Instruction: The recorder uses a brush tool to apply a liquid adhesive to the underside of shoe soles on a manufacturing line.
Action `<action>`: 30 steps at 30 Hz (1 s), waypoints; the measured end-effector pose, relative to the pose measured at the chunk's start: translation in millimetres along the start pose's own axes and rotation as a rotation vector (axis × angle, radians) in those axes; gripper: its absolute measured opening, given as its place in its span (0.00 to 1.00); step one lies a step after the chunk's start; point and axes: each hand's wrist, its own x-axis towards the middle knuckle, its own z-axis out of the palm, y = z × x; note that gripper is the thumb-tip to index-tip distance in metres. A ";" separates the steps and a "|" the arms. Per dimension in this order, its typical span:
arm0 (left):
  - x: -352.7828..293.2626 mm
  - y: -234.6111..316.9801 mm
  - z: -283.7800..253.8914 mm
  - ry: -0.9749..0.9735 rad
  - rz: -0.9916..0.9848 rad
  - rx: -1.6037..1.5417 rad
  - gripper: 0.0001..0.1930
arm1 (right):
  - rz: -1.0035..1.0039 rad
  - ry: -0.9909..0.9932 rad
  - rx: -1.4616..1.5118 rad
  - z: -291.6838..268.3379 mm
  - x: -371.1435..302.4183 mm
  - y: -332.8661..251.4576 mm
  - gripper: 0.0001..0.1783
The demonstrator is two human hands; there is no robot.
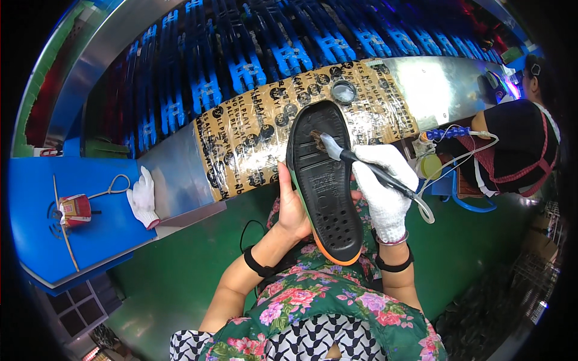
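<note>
A black shoe sole (328, 195) with a green and orange edge is held up in front of me, its inner face toward me. My left hand (292, 210), bare, grips the sole along its left side, with fingertips showing at the right edge. In my right hand (388, 186), which wears a white knitted glove, is a brush (346, 155) with a dark handle and a pale tube at its rear end. The brown bristles lie over the ridged upper part of the sole and seem to touch it.
Beyond the sole is a metal ledge wrapped in printed brown paper (247, 141), bearing a small round dish (344, 92). Blue strips (247, 72) hang behind it. A white glove (143, 198) lies on the left beside a blue panel (108, 234). Another person (512, 144) sits at right, near a yellow-green container (429, 166).
</note>
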 end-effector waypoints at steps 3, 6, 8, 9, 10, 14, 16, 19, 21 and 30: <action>-1.7 0.2 -2.7 -0.011 -0.005 -0.035 0.62 | 0.044 0.019 0.004 2.3 -0.7 -5.0 0.12; -6.2 1.9 -8.0 0.021 -0.022 0.107 0.61 | 0.097 0.005 0.015 1.3 0.4 -12.6 0.13; -7.5 1.8 -7.6 0.056 -0.034 0.191 0.61 | 0.114 -0.017 0.014 -0.5 1.3 -12.2 0.13; -7.3 1.2 -5.5 0.061 -0.034 0.154 0.61 | 0.026 -0.027 -0.027 -1.3 1.7 -8.9 0.13; -7.2 0.7 -4.3 0.066 -0.034 0.117 0.61 | -0.063 -0.038 -0.069 -1.7 2.8 -6.8 0.14; -8.5 1.6 -5.6 0.090 -0.043 0.149 0.61 | -0.377 -0.085 -0.209 -2.1 16.9 -6.2 0.14; -8.7 1.7 -4.9 0.104 -0.046 0.258 0.55 | -0.563 -0.130 -0.356 -2.8 22.9 -13.1 0.15; -8.1 1.8 -3.2 0.136 -0.013 0.229 0.54 | -0.782 -0.223 -0.541 -6.2 28.2 -12.7 0.18; -4.8 3.0 7.5 0.276 0.024 0.295 0.54 | -0.818 -0.339 -0.585 -8.5 19.2 -10.3 0.22; -1.2 35.9 -3.6 0.117 0.019 0.409 0.60 | -0.604 -0.613 -0.419 -35.3 -41.2 -33.3 0.17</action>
